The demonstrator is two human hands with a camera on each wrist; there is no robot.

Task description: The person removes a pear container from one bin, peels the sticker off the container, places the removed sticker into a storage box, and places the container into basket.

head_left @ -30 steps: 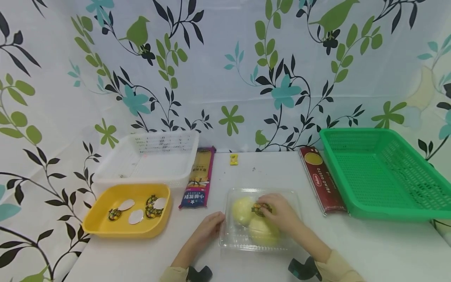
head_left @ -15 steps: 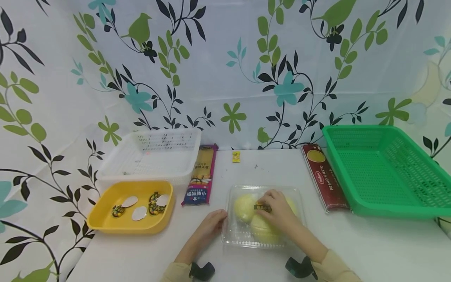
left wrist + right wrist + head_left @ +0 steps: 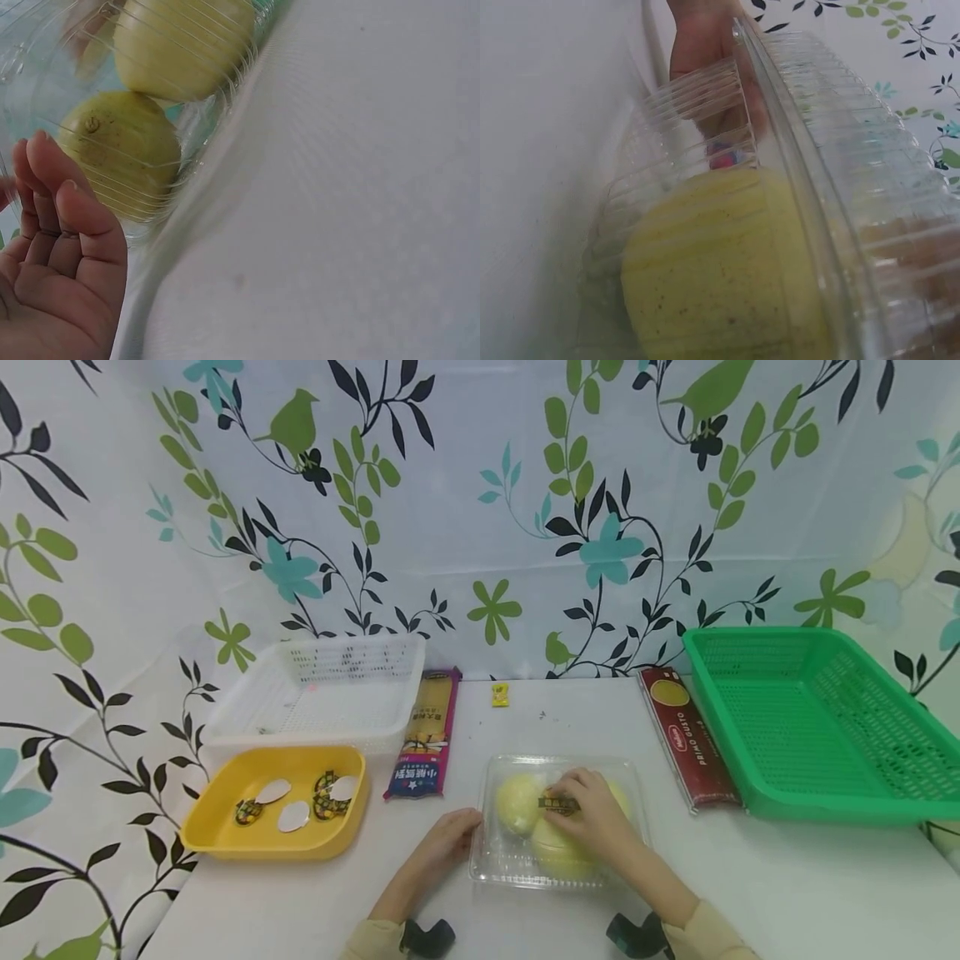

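A clear plastic clamshell box (image 3: 498, 864) sits in front of me, with several yellow-green round fruits (image 3: 517, 804) inside. At its left edge my left hand (image 3: 447, 839) rests with the fingertips against the side. The left wrist view shows those fingers loosely bent beside a fruit (image 3: 124, 154) seen through the plastic. On top of the lid my right hand (image 3: 592, 810) holds a dark and gold label (image 3: 557, 804) between thumb and fingers. Through the box wall, the right wrist view shows one fruit (image 3: 712, 262) up close and the left hand (image 3: 705, 52) beyond it.
A yellow tray (image 3: 273, 847) at left holds several dark labels and white ovals. Behind it stands a white basket (image 3: 315, 718), with a noodle packet (image 3: 423, 735) alongside. At right are a red pasta packet (image 3: 690, 739) and a green basket (image 3: 817, 735). A small yellow packet (image 3: 499, 695) lies at the back.
The view shifts slightly. Both hands stay almost in place, the right one over the label on the lid and the left one at the box edge.
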